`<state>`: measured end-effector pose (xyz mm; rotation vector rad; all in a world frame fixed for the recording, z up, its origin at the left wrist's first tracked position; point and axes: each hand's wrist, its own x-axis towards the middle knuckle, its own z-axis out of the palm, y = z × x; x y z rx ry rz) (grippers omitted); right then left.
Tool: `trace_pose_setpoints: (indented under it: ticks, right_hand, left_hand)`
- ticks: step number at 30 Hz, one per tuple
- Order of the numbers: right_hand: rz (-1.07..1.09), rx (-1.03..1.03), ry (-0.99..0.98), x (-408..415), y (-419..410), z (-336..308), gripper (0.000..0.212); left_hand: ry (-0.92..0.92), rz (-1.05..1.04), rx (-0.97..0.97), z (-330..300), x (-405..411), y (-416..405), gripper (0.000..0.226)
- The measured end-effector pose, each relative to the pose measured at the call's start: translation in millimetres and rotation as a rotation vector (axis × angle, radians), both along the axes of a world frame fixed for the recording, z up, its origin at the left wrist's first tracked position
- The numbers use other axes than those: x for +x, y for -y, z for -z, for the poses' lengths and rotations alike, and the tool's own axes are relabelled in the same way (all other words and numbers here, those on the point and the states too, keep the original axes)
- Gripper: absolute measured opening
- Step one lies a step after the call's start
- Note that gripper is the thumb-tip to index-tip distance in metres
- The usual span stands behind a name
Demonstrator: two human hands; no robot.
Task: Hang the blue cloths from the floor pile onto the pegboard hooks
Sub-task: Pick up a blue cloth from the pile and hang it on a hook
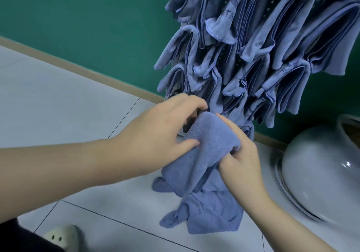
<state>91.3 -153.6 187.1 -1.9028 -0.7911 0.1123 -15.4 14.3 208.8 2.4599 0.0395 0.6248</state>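
A folded blue cloth [212, 146] is held up near the bottom of the pegboard [271, 8]. My left hand [155, 134] grips its upper left side, thumb pressed on the fabric and fingers curled behind the top edge. My right hand [241, 154] grips its right side from below. Several blue cloths [253, 47] hang in rows over the pegboard, hiding the hooks. On the floor below lies the blue cloth pile [210, 212].
A green wall [97, 17] with a tan skirting stands behind the pegboard. A white rounded basin or tub [319, 164] sits on the floor at right. Grey floor tiles [58, 105] spread to the left. A pale slipper [62, 236] shows at bottom left.
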Motion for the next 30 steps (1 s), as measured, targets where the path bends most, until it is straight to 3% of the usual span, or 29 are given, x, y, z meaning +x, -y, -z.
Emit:
trace_pose_setpoints:
  ticks: [3,6,9,12,16,19,30]
  right_hand:
    - [0.023,0.021,-0.142,-1,-1,-2,0.046]
    - [0.041,0.048,-0.276,2,0,0,0.040]
    - [0.039,0.014,-0.379,8,4,1,0.039]
    - [-0.006,-0.084,-0.505,9,8,-2,0.039]
    - [-0.028,-0.090,-0.783,0,12,-2,0.028]
    - [0.003,-0.044,-0.882,-9,12,-1,0.023]
    - [0.039,-0.081,-0.500,-15,8,-15,0.031]
  left_hand:
    - [0.050,-0.013,0.186,5,1,9,0.035]
    - [-0.025,-0.002,0.282,13,3,20,0.038]
    - [-0.142,0.025,0.190,16,2,32,0.053]
    - [-0.180,0.002,0.103,18,-4,41,0.051]
    - [-0.132,-0.014,0.084,22,-2,45,0.031]
    - [-0.133,-0.018,0.073,23,2,46,0.017]
    - [-0.164,-0.092,-0.072,25,20,40,0.035]
